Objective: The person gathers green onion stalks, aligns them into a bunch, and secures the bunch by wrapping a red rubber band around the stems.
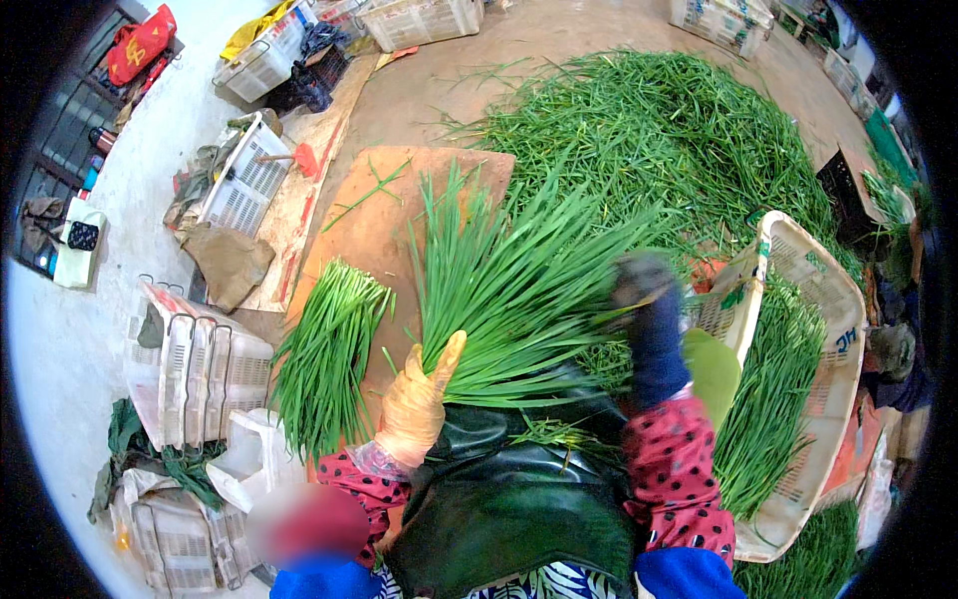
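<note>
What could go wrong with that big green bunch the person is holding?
Two things, maybe. The wide, fanned bunch of long green leaves could spill, since only the yellow-orange-gloved left grip clearly holds it, near one end. And the loose green scraps could slide off the shiny black apron they lie on.

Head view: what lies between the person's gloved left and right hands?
In the head view, a fanned bunch of long green leaves lies between the left hand, which holds it, and the blurred right hand.

Head-worn, a wide fisheye view looks down and forward, close above the left hand [413, 407] and right hand [644, 290]
</note>
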The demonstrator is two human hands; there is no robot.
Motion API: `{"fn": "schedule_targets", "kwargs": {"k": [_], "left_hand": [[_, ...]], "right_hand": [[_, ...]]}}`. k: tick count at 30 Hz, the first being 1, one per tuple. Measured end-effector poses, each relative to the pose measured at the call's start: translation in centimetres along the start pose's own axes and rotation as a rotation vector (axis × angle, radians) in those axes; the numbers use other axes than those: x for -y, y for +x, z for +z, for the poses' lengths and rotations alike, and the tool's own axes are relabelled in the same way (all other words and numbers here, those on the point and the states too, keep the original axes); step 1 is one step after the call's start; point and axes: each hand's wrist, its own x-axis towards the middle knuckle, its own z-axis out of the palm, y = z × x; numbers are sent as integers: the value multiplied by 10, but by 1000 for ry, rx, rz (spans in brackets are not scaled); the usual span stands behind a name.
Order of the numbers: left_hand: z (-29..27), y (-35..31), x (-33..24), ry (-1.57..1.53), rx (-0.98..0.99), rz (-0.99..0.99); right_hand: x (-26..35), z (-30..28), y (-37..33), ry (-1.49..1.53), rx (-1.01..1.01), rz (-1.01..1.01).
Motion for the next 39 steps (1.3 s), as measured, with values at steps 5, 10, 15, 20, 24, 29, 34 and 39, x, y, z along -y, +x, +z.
{"fn": "schedule_targets", "kwargs": {"k": [5,10,15,20,24,29,34,39], "left_hand": [[-3,7,-2,53,22,65],[1,7,-4,23,-15,111],[-10,7,-4,8,92,67],[-11,8,-7,25,95,108],[-6,12,-9,-15,91,142],[-7,16,-7,-86,89,205],[-13,11,2,-78,133,133],[-7,12,-3,-59,173,117]], "right_hand": [[20,-98,54,-1000,43,-20],[63,-102,66,-1265,-162,-441],[101,-27,75,-1033,-116,-751],[58,51,97,-1212,334,-760],[27,70,126,-1438,569,-601],[16,73,150,-1530,1050,-290],[-22,70,181,-626,566,-77],[27,-37,227,322,10,-165]]}}
